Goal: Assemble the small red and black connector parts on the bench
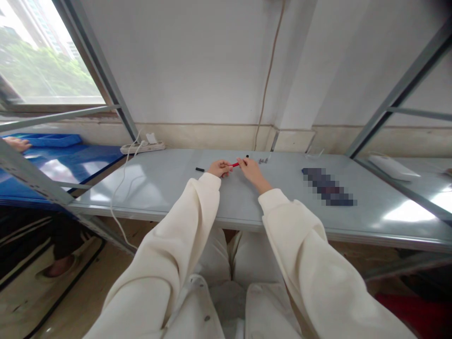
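Both hands meet over the middle of the grey table (169, 188). My left hand (219, 168) is closed, fingers curled round one end of a small red pen-like stick (235, 164). My right hand (250, 168) pinches the other end, where a small black tip (247, 156) shows just above the fingers. A short black piece (199, 169) lies on the table to the left of my left hand. A few small grey metal parts (263, 161) lie just right of my right hand.
A blurred dark oblong (328, 187) lies on the table's right side. A white power strip (143, 147) with a cable sits at the back left. Grey shelf struts stand left and right. On the blue table (70, 160) at far left, another person's hand (16, 143) rests.
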A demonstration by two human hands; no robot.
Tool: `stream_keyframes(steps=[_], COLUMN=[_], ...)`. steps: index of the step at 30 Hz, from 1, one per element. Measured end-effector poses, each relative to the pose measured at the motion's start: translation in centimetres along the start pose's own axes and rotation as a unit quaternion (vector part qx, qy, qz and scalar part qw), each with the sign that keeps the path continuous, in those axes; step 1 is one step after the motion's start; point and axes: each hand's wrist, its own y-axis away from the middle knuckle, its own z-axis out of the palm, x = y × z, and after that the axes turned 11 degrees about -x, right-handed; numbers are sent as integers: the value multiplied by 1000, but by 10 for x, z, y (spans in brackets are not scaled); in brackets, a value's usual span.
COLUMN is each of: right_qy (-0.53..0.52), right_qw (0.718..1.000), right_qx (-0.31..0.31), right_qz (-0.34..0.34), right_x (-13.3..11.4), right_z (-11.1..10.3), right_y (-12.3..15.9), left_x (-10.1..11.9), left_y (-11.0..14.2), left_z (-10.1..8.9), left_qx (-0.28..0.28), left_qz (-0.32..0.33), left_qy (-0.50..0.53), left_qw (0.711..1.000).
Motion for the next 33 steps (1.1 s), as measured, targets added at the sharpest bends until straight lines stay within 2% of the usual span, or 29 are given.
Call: stream_keyframes(steps=[9, 16, 27, 33], right_qy=[6, -34, 33, 92], right_qw=[998, 996, 995, 991], right_qx=[35, 5, -70, -84], right_qz=[-45, -84, -66, -41], right_x=[-1, 7, 19, 24], right_z=[-5, -10, -14, -14], right_y=[5, 4, 6, 6], left_x=[-3, -1, 1, 0], left_y=[-11, -14, -18, -22], left_z=[-6, -7, -2, 3], left_qx=[-5, -16, 39, 82], left_qz=[5, 2, 8, 11], left_qy=[96, 112, 106, 102], left_qw=[995, 994, 994, 991])
